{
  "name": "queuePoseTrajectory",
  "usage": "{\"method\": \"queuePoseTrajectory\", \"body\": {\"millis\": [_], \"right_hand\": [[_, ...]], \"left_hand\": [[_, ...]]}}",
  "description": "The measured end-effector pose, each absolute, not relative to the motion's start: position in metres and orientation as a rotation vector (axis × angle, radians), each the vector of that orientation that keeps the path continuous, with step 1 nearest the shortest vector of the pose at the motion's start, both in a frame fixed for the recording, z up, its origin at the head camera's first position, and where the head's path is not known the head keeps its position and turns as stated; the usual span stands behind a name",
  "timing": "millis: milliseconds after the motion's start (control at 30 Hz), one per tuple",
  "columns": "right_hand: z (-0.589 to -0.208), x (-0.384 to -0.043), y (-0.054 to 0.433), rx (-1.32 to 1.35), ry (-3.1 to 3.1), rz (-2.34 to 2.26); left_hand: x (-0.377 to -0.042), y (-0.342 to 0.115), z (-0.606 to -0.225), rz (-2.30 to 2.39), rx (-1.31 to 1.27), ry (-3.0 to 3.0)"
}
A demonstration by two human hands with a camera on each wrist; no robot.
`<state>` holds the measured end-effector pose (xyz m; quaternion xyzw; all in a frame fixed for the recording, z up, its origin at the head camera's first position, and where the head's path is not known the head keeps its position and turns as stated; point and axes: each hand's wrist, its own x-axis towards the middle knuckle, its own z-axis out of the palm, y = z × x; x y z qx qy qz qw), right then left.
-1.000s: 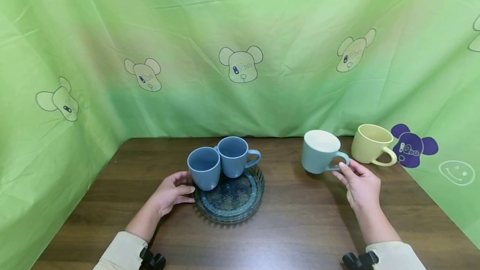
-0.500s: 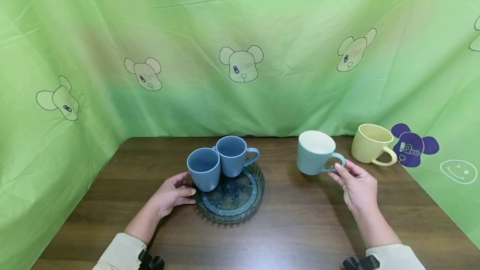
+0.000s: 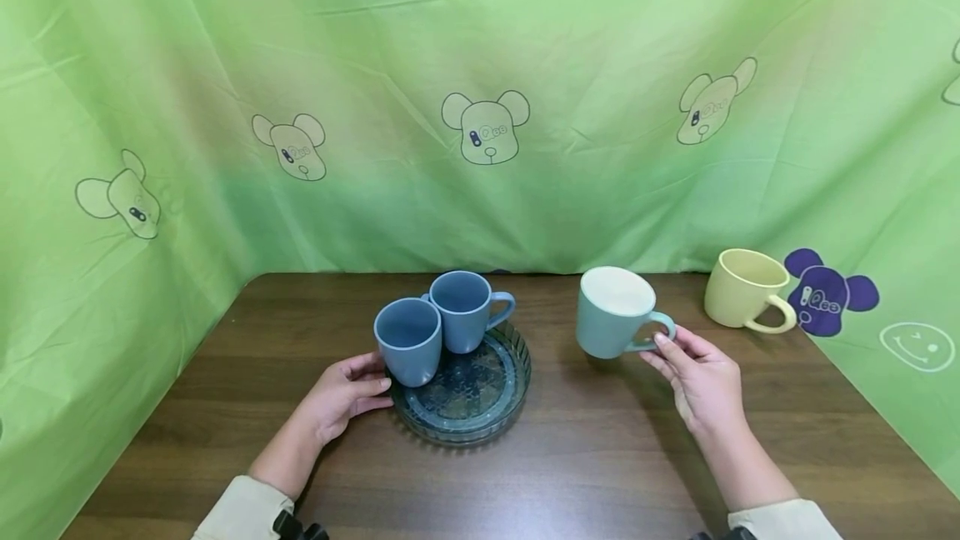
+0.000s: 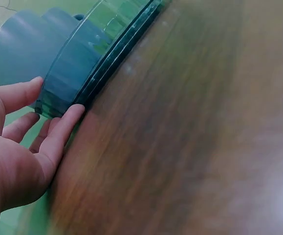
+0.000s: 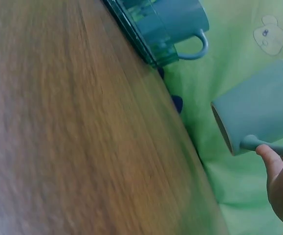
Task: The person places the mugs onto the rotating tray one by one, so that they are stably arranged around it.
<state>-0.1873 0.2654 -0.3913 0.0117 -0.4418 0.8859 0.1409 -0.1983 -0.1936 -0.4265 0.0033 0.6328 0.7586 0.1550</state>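
By the handle, my right hand (image 3: 701,382) pinches a teal mug (image 3: 611,319) with a white inside. That mug is upright and held above the table, its underside showing in the right wrist view. My left hand (image 3: 345,398) touches the outer wall of a round blue-green glass dish (image 3: 480,432), thumb near the rim and the other fingers extended along the side. Inside the dish two blue mugs stand upright side by side, the front mug (image 3: 408,344) close to my left hand and the rear mug (image 3: 463,315) with its handle to the right.
A yellow mug (image 3: 742,290) stands at the back right of the brown wooden table (image 3: 570,457), beyond my right hand. Green printed cloth (image 3: 360,215) hangs behind the table and along its sides.
My right hand has moved left and slightly toward me with the teal mug, away from the yellow mug. The left hand has stayed at the dish, and the blue mugs have barely shifted.
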Motion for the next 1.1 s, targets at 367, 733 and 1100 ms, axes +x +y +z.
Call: {"method": "queuePoseTrajectory", "body": {"millis": [367,733,1100], "right_hand": [[-0.385,-0.181,0.250,0.085,-1.285,2.608],[-0.382,-0.176,0.235,0.126,-1.316,2.625],[-0.381,-0.174,0.224,0.199,-1.333,2.632]], "left_hand": [[-0.188,-0.190,-0.426,2.263,-0.047,1.766],[-0.184,-0.190,-0.425,2.343,-0.074,1.716],[-0.189,-0.187,-0.426,2.327,-0.169,1.808]]}}
